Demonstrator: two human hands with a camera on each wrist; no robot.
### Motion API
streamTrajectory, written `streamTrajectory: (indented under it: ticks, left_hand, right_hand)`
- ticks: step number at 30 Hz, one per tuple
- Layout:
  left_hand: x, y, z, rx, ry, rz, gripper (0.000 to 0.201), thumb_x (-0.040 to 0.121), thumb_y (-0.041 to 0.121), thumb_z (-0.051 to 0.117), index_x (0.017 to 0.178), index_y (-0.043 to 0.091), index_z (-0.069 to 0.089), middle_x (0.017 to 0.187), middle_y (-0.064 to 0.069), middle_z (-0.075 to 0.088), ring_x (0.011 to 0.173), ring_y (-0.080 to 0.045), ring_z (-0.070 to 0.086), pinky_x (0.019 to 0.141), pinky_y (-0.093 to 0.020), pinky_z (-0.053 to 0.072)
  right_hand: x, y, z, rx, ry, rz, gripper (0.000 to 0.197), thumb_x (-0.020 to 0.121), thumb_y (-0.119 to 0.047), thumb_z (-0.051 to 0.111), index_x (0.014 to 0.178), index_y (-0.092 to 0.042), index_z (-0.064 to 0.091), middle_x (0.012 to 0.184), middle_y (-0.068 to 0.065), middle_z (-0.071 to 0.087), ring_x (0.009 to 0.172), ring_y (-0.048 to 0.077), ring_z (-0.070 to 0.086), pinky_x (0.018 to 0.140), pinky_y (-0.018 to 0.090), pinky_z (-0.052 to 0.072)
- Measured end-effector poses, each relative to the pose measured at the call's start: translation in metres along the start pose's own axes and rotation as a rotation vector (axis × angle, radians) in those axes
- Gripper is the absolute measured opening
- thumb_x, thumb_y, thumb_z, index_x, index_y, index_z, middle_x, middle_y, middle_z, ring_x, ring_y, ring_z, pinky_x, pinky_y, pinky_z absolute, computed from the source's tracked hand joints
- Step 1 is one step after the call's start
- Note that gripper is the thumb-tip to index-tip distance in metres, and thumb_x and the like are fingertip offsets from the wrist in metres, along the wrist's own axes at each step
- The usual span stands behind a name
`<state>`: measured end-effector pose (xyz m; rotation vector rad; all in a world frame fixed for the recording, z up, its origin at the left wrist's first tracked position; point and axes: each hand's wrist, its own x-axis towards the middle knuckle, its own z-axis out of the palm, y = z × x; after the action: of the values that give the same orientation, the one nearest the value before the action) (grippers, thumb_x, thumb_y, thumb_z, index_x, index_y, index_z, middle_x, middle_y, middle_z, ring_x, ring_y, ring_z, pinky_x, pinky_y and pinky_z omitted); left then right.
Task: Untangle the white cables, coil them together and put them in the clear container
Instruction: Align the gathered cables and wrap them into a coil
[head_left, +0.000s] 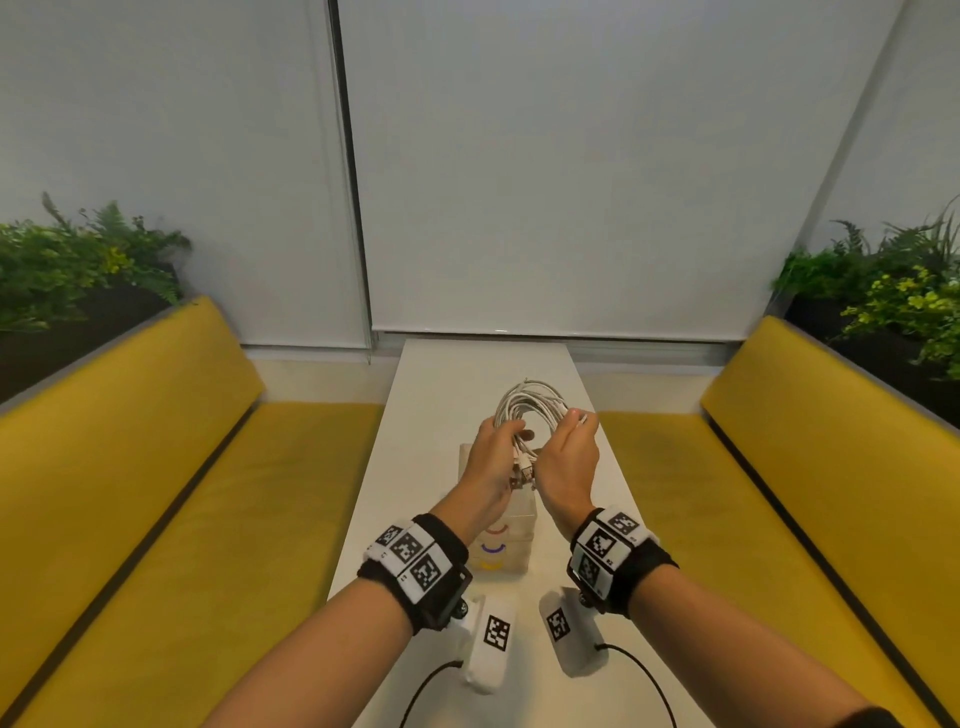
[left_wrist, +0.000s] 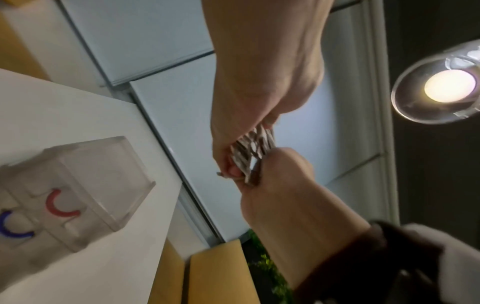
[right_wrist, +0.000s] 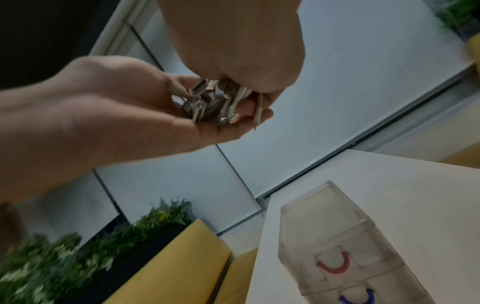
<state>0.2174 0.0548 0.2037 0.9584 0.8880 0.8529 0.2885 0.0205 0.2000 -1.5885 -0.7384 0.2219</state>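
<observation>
Both hands up above the narrow white surface (head_left: 415, 415), yellow benches (head_left: 156, 467) flanking its long edges, left hand (head_left: 491, 457) and right hand (head_left: 569, 462) each grasping the coiled white cables (head_left: 524, 402) directly over the clear container (head_left: 511, 525) standing mid-surface

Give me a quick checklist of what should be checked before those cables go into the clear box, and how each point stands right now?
1. White cables gathered in one coil: ok.
2. Left hand grips the coil: ok.
3. Right hand grips the coil: ok.
4. Plug ends tucked in: not ok, they stick out between the hands.
5. Clear container upright on the white table: ok.
6. Container top open: cannot tell.
</observation>
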Motion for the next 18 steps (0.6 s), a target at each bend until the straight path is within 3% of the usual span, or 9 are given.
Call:
streamTrajectory:
  ticks: [3,6,9,11,14,18]
  left_hand:
    - [0.003,-0.002,0.003,0.004,0.093,0.046,0.031,0.104,0.032,0.049,0.129,0.013,0.053,0.115,-0.012,0.067,0.096,-0.023,0.066,0.074,-0.036,0.053]
    - [0.004,-0.01,0.007,0.039,0.182,0.133,0.04,0.102,0.051,0.044,0.133,0.026,0.046,0.119,-0.005,0.064,0.107,-0.02,0.063,0.085,-0.037,0.057]
    - [-0.003,-0.009,0.005,0.108,0.244,0.247,0.048,0.098,0.061,0.043,0.133,0.029,0.045,0.115,0.0,0.064,0.101,-0.014,0.064,0.077,-0.029,0.056]
    - [-0.003,-0.011,0.004,0.17,0.282,0.25,0.049,0.097,0.065,0.041,0.13,0.029,0.044,0.109,-0.001,0.065,0.094,-0.014,0.065,0.072,-0.031,0.057]
    - [-0.007,-0.011,0.003,0.258,0.284,0.237,0.056,0.093,0.072,0.037,0.128,0.028,0.039,0.108,-0.004,0.064,0.095,-0.022,0.064,0.084,-0.044,0.057]
    - [0.001,-0.009,-0.006,0.419,0.349,0.268,0.056,0.097,0.069,0.031,0.124,0.022,0.042,0.11,-0.008,0.066,0.096,-0.028,0.063,0.082,-0.04,0.054]
  right_hand:
    - [-0.007,0.003,0.006,0.037,-0.03,-0.049,0.025,0.106,-0.032,0.026,0.115,-0.016,0.042,0.091,0.0,0.058,0.081,0.022,0.058,0.068,0.033,0.047]
    - [-0.013,0.008,0.015,0.063,-0.073,-0.066,0.037,0.102,-0.049,0.025,0.129,-0.028,0.038,0.111,0.006,0.064,0.095,0.028,0.065,0.081,0.043,0.055]
    - [-0.012,0.009,0.016,0.069,-0.17,-0.032,0.036,0.104,-0.046,0.026,0.129,-0.025,0.04,0.113,0.009,0.064,0.097,0.027,0.064,0.085,0.045,0.055]
    - [-0.013,0.006,0.012,0.092,-0.253,0.003,0.029,0.106,-0.04,0.026,0.12,-0.021,0.043,0.106,0.008,0.062,0.09,0.021,0.062,0.08,0.04,0.054]
    - [-0.018,0.005,0.007,0.174,-0.372,0.112,0.032,0.107,-0.04,0.023,0.122,-0.019,0.042,0.11,0.001,0.06,0.095,0.011,0.062,0.077,0.027,0.052]
    - [-0.023,0.001,0.011,0.283,-0.509,0.25,0.037,0.105,-0.046,0.022,0.127,-0.024,0.042,0.124,-0.001,0.059,0.106,0.006,0.061,0.077,0.021,0.053]
